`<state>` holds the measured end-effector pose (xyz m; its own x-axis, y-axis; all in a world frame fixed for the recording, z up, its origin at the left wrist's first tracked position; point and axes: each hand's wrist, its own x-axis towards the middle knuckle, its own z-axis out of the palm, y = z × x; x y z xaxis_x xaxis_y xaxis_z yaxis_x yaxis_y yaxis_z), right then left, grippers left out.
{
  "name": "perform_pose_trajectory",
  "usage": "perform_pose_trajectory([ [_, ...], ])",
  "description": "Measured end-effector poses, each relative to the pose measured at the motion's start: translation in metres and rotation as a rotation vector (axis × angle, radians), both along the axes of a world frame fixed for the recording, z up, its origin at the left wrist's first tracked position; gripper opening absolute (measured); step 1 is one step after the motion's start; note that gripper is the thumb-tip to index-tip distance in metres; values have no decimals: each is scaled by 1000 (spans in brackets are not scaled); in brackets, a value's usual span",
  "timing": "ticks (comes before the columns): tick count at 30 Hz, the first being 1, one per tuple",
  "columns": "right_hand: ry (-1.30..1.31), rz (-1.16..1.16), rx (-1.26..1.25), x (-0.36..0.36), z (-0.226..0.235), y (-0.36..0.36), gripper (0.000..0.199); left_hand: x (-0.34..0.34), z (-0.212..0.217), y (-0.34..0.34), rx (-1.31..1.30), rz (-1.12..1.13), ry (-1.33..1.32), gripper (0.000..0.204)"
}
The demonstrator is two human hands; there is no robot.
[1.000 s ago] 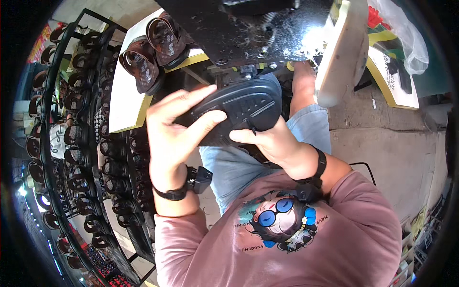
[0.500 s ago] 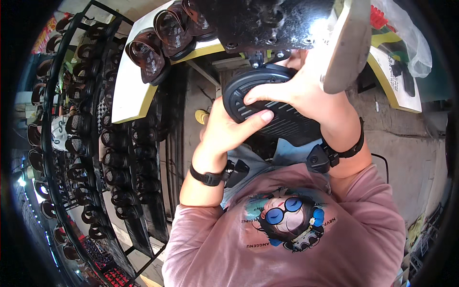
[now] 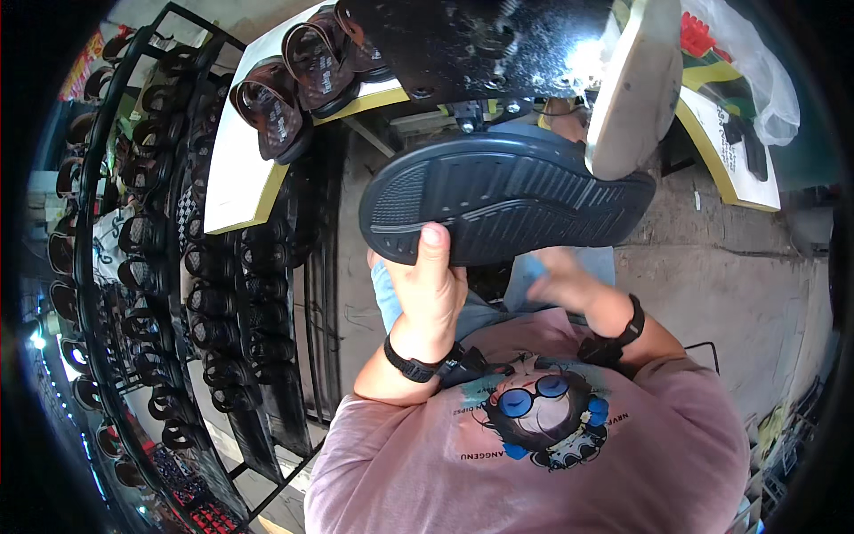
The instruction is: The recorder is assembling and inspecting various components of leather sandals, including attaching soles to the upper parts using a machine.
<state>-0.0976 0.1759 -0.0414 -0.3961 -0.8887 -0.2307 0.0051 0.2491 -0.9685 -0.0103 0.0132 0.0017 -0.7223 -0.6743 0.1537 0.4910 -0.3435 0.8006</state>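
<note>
My left hand [image 3: 431,294] grips a black shoe sole [image 3: 507,200] near its left end, the thumb pressed on the treaded underside. The ridged tread faces up towards me, and the other side is hidden. Below the sole's right half, my right hand [image 3: 569,283] is smeared by motion; its fingers do not show clearly. Just beyond the sole stands a black metal plate [image 3: 480,49] with bolts under its edge. A pale, rounded, sole-shaped piece [image 3: 637,98] rises beside the plate, overlapping the sole's far right edge in view.
On the left white tabletop [image 3: 233,191], with its yellow edge, brown sandals [image 3: 271,107] sit in a row. Black racks [image 3: 82,231] packed with dark sandals stand at the left. A clear plastic bag [image 3: 765,89] and a dark object [image 3: 752,151] lie at the right.
The sole has turned from end-on to lengthwise across my view, showing its whole tread. My right hand has let go and come down towards me; my left hand keeps its grip.
</note>
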Motion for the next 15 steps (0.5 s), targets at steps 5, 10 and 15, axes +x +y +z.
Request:
perform_pose_trajectory([
  [5,-306,-522,-873,-6,-1,-17,49,4,-16,-4,343,-18,-61,62],
  [10,-281,-512,-818,4,35,-56,28,6,2,-49,514,77,-46,55],
  [15,-251,-388,-730,13,44,-84,25,7,70,-88,-439,560,-575,37],
])
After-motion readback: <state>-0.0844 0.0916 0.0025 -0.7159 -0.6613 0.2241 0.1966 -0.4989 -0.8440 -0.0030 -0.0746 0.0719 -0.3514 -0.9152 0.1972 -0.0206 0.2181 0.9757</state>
